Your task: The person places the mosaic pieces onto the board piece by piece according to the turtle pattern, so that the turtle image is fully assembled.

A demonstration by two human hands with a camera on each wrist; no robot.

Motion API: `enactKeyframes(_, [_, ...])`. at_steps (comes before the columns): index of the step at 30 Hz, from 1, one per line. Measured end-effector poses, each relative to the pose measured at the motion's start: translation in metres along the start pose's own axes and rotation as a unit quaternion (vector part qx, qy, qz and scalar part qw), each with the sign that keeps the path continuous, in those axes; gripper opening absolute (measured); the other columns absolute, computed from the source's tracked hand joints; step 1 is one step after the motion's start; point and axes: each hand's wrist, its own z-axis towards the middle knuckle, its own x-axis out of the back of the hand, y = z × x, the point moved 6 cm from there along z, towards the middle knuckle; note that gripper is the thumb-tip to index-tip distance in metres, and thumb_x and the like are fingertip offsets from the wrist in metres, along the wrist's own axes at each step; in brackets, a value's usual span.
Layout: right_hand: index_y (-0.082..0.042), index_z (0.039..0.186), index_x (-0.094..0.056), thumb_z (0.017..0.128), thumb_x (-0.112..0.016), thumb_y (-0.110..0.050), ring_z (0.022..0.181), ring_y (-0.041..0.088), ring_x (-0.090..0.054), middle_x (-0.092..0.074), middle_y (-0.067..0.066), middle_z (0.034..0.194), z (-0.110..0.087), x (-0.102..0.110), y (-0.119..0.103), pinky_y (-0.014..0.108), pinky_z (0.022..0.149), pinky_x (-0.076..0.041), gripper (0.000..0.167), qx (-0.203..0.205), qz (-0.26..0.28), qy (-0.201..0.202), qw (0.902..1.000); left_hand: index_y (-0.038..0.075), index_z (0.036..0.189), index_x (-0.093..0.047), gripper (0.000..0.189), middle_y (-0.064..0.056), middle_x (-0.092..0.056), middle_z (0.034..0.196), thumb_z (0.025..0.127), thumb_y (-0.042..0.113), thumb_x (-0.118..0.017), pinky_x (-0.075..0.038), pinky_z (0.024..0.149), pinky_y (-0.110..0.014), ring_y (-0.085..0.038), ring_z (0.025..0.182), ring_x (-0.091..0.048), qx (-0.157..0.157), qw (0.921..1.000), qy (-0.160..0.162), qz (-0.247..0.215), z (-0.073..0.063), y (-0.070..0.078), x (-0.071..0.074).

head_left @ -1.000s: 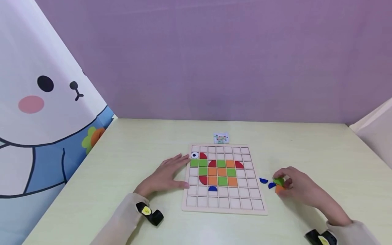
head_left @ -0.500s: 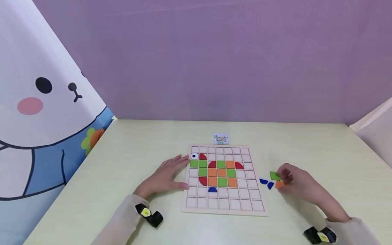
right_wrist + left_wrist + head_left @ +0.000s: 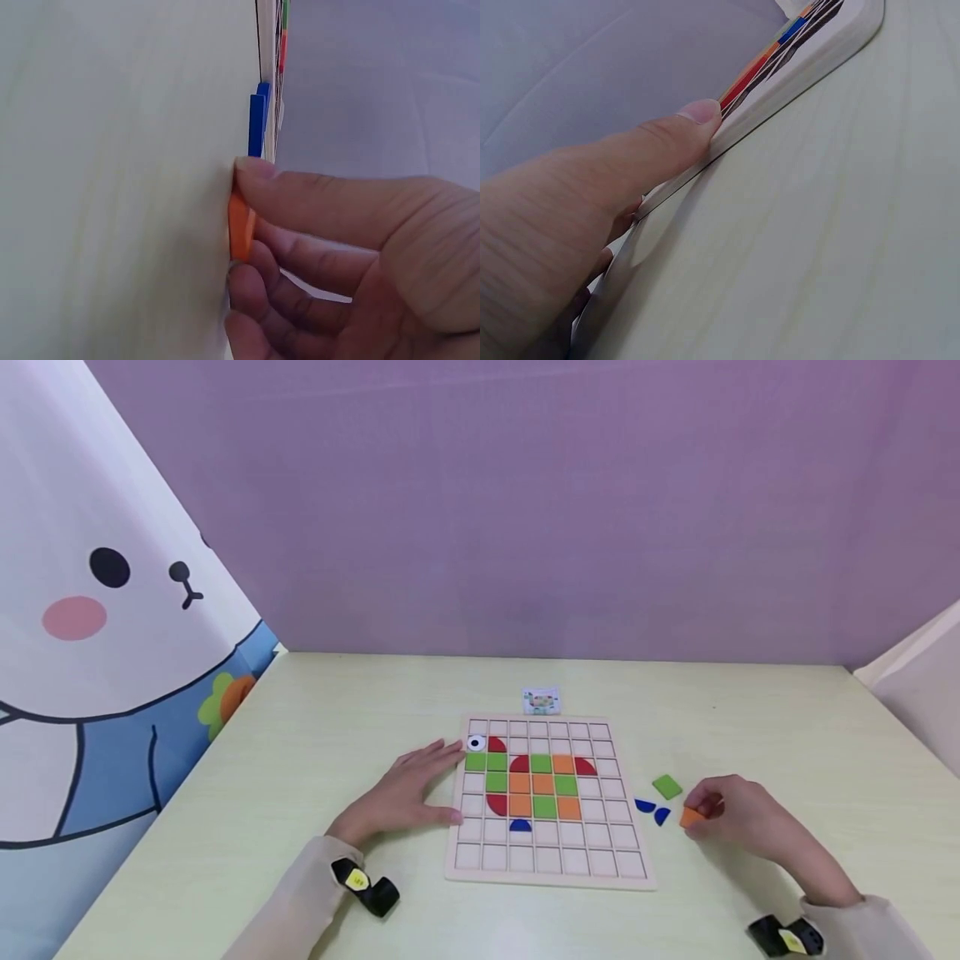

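My left hand (image 3: 405,789) lies beside the gridded wooden board (image 3: 551,883), its outstretched fingers and thumb touching the left edge. In the left wrist view the thumb (image 3: 660,142) presses the board's rim. To the right of the board, my right hand (image 3: 738,810) pinches an orange square tile (image 3: 690,817) between thumb and fingertips, low at the tabletop. The right wrist view shows this orange tile (image 3: 241,229) tilted up on edge. A loose green square tile (image 3: 667,787) lies just behind it, and two blue half-round tiles (image 3: 645,806) lie between it and the board.
Green, orange and red tiles form an animal shape on the board, with a white eye tile (image 3: 476,742) at upper left and a blue half-round tile (image 3: 521,826) below. A small picture card (image 3: 542,700) lies behind the board. A purple backdrop (image 3: 562,527) closes off the table's far side.
My right hand has let go of the green tile, which now lies flat and turned on the table. It has shifted slightly toward me onto the orange tile. My left hand stays put.
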Motion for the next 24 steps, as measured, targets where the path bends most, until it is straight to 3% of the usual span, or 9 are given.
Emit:
enactKeyframes(8, [-0.009, 0.086, -0.059, 0.071, -0.077, -0.001, 0.076, 0.017, -0.050, -0.057, 0.002, 0.083, -0.001, -0.004, -0.009, 0.022, 0.060, -0.042, 0.026, 0.029, 0.005, 0.008, 0.9995, 0.022, 0.150, -0.032, 0.088, 0.002, -0.025, 0.158, 0.078, 0.056, -0.069, -0.014, 0.118, -0.054, -0.027, 0.149, -0.011, -0.001, 1.0000, 0.004, 0.008, -0.002, -0.001, 0.001])
enactKeyframes(16, [-0.011, 0.081, -0.062, 0.072, -0.073, 0.007, 0.069, 0.010, -0.049, -0.058, 0.000, 0.079, 0.000, 0.001, -0.018, 0.019, 0.059, -0.045, 0.022, 0.097, 0.016, 0.042, 0.9942, 0.021, 0.150, -0.032, 0.088, 0.002, -0.025, 0.158, 0.078, 0.057, -0.068, -0.014, 0.117, -0.055, -0.028, 0.148, -0.012, -0.005, 1.0000, 0.005, 0.006, -0.002, 0.000, 0.002])
enactKeyframes(24, [-0.010, 0.082, -0.065, 0.074, -0.075, 0.001, 0.069, 0.008, -0.052, -0.061, -0.001, 0.079, 0.005, 0.006, -0.032, 0.019, 0.058, -0.046, 0.016, 0.114, 0.024, 0.050, 0.9920, 0.021, 0.150, -0.032, 0.087, 0.001, -0.025, 0.158, 0.079, 0.056, -0.069, -0.014, 0.118, -0.055, -0.027, 0.148, -0.011, -0.008, 1.0000, 0.003, 0.000, -0.001, 0.001, 0.001])
